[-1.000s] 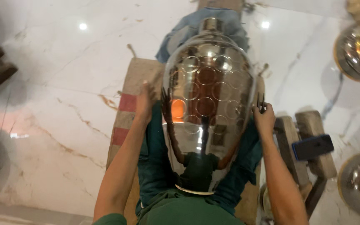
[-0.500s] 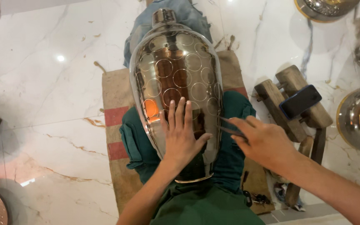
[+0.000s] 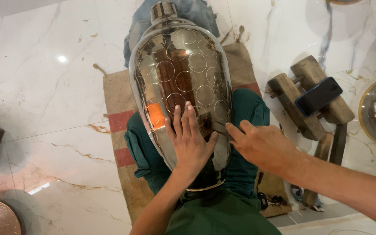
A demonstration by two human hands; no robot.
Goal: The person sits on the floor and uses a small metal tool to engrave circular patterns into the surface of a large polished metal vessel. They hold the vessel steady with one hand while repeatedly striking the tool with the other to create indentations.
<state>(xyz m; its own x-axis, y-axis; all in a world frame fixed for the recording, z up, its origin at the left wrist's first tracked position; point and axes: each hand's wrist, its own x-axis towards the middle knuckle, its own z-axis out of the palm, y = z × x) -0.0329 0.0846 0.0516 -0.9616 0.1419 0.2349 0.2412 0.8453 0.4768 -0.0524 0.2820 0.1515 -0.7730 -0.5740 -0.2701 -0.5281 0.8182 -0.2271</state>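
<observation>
The polished metal vessel (image 3: pixel 181 82) lies on the person's lap over a burlap mat (image 3: pixel 114 95) on the marble floor (image 3: pixel 44 87), long axis running away from the body, neck farthest. The left hand (image 3: pixel 191 140) rests flat on its near face, fingers spread, gripping nothing. The right hand (image 3: pixel 262 146) touches the vessel's right flank, fingers loosely extended. A phone (image 3: pixel 318 95) sits on wooden blocks (image 3: pixel 290 104) to the right.

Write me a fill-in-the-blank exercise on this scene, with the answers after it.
1. The left hand lies flat on the shiny metal ____, which bears a pattern of circles.
2. The right hand touches that vessel's ____ side.
3. A dark phone lies on two ____ blocks.
4. The sack mat lies on a ____ floor.

Missing words: vase; right; wooden; marble
</observation>
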